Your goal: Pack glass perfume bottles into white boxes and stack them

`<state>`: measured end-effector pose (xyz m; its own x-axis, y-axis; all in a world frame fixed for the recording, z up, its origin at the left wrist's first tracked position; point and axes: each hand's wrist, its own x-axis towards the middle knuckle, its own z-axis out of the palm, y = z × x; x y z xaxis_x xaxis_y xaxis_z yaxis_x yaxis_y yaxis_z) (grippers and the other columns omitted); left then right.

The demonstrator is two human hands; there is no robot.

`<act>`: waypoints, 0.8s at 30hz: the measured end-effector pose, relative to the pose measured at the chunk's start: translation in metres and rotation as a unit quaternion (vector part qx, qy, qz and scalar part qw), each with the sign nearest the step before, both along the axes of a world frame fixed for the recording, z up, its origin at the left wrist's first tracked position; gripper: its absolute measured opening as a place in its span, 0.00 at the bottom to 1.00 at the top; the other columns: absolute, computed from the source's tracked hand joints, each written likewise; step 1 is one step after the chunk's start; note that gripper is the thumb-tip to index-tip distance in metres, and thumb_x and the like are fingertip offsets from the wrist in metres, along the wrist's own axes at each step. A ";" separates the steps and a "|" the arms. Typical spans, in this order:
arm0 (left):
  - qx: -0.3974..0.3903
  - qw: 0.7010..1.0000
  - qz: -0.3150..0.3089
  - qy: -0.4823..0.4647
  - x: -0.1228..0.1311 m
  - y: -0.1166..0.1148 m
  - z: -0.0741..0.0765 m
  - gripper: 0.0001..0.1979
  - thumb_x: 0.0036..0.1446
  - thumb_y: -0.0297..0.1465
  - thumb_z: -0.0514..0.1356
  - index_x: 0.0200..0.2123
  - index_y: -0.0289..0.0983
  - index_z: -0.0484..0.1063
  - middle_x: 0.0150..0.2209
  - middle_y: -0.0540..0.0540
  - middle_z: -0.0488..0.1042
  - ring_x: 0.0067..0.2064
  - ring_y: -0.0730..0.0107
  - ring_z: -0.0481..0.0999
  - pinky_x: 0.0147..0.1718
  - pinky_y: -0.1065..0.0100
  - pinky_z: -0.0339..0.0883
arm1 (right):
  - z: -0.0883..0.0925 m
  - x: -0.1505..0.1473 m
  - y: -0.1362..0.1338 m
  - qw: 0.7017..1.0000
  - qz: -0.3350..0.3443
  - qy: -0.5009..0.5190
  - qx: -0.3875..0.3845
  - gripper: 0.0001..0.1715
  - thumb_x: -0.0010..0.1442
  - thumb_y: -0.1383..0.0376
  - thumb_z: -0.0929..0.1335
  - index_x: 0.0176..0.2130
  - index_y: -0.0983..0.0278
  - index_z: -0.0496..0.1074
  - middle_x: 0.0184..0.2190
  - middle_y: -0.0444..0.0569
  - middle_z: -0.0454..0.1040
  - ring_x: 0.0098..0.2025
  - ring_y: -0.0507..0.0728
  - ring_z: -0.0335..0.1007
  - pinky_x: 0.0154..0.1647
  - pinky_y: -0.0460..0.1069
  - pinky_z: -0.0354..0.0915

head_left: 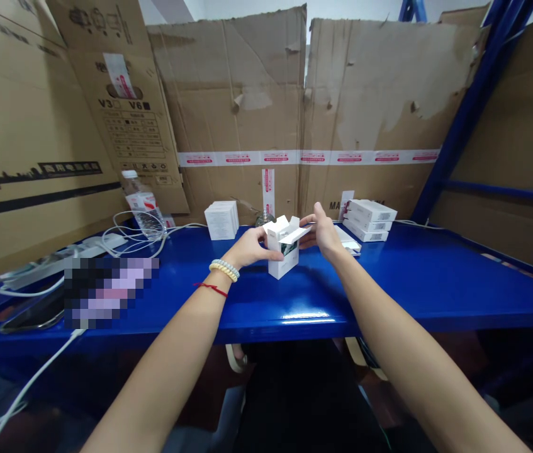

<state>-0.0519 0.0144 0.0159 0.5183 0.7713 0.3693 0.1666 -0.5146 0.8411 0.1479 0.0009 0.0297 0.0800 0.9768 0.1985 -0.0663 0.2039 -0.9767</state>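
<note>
A small white box (283, 265) stands upright on the blue table, its top flaps raised and a dark picture on its front. My left hand (250, 247) grips the box from the left, thumb across its front. My right hand (321, 233) is at the right side of the box, fingers stretched out and thumb up; whether the fingertips touch the flap I cannot tell. Flat white pieces (348, 241) lie just beyond my right hand, partly covered by it. What is inside the box cannot be made out.
White boxes (221, 221) stand in a row at the back left; several flat white boxes (369, 220) are stacked at the back right. A water bottle (143, 204), white cables (122, 229), a power strip (65, 259) and a phone (39, 308) occupy the left. Cardboard (242, 126) walls the back.
</note>
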 end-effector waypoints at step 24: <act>-0.067 0.996 -0.049 -0.031 -0.007 0.008 0.002 0.38 0.28 0.28 0.75 0.47 0.35 0.66 0.47 0.41 0.74 0.53 0.54 0.71 0.55 0.53 0.61 | 0.002 -0.003 -0.017 0.986 0.149 -0.028 0.072 0.49 0.35 0.56 0.79 0.52 0.58 0.58 0.32 0.44 0.74 0.32 0.57 0.73 0.25 0.50 0.69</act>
